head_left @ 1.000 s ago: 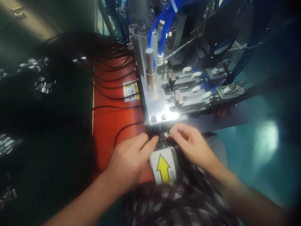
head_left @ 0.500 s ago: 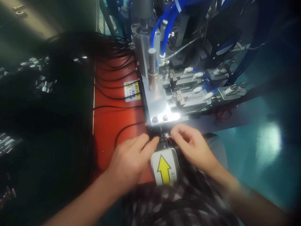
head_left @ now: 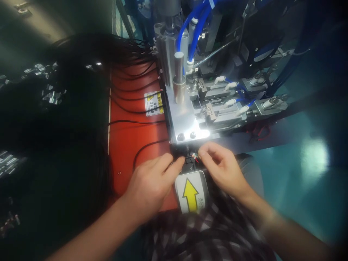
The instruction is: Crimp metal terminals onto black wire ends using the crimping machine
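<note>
My left hand (head_left: 152, 183) and my right hand (head_left: 221, 166) meet at a small black fixture (head_left: 188, 162) at the front edge of a metal machine plate (head_left: 182, 121). The left fingers pinch a thin black cable (head_left: 146, 146) where it enters the fixture. The right thumb and forefinger are pinched on the cable's stripped end, where tiny red and coloured wires (head_left: 194, 156) show. A plate with a yellow arrow (head_left: 191, 192) lies just below the fixture, between my wrists.
An orange mat (head_left: 127, 130) with several black cables across it lies left of the machine. A yellow warning label (head_left: 153, 103) sits on it. Pneumatic cylinders (head_left: 174, 58), blue hoses (head_left: 190, 21) and clamps rise behind. A dark heap of cables (head_left: 54, 127) fills the left.
Both hands stay pinched at the fixture. The view has drifted slightly, so the machine sits a little lower and to the right.
</note>
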### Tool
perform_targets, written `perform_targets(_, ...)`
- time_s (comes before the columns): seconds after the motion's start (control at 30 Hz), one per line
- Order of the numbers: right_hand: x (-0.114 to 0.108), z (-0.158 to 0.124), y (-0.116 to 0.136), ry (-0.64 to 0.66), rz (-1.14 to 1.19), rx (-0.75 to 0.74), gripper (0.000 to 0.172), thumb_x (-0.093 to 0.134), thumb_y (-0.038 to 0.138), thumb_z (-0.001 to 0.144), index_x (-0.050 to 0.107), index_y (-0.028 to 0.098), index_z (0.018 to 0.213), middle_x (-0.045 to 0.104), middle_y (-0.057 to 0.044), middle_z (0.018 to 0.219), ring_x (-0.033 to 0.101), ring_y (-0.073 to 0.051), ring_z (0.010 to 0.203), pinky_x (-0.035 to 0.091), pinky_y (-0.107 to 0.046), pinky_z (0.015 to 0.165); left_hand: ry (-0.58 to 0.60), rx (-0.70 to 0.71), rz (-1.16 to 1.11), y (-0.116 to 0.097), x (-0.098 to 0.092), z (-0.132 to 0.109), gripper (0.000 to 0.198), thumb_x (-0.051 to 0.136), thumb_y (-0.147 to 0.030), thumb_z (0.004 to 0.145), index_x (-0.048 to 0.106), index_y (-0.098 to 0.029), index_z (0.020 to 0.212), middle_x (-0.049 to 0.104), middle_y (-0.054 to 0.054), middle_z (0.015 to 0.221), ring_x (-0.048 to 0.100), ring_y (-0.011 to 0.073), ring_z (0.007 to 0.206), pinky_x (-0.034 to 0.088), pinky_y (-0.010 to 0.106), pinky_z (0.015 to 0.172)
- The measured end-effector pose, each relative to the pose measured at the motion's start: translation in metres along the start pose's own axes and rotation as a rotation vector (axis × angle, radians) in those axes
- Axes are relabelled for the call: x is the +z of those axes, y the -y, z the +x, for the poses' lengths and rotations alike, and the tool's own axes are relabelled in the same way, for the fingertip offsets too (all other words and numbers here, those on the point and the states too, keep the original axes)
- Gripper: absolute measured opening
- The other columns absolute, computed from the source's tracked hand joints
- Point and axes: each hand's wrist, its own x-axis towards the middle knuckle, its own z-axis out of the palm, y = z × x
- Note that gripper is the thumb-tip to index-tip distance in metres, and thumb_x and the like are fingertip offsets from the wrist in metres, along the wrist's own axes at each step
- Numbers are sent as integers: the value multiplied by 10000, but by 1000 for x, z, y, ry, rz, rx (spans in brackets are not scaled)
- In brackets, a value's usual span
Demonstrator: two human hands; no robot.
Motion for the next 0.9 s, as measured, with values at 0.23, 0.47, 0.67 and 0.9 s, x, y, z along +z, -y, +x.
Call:
perform_targets(0.23,3,0,-2,-34,14,-29,179,513,189,866,494,187,688,463,21,674,435,-119,629,359,-243,579,5,-8,1,0,0,1,275,477,-45,881,667,-58,1079,638,78,752,591,161,621,479,263,522)
perform_targets(0.47,4,0,1,-41,16,-42,179,508,186,867,501,186,688,471,19,665,441,-120,621,364,-245,575,-12,-8,-9,0,1,1,275,476,-40,882,667,-49,1079,640,81,746,592,162,615,480,265,516)
perform_targets(0.67,3,0,-2,-34,-2,-69,188,509,180,879,496,189,692,466,22,672,435,-118,623,362,-248,583,2,-13,-28,0,1,-1,279,483,-36,877,663,-51,1090,646,87,759,601,162,631,494,266,537)
perform_targets(0.9,1,-2,-7,-16,-26,-104,197,501,203,906,494,192,709,463,20,679,443,-126,643,369,-254,595,-5,-1,-2,0,2,0,280,478,-43,883,659,-48,1097,646,87,758,599,167,625,487,270,529)
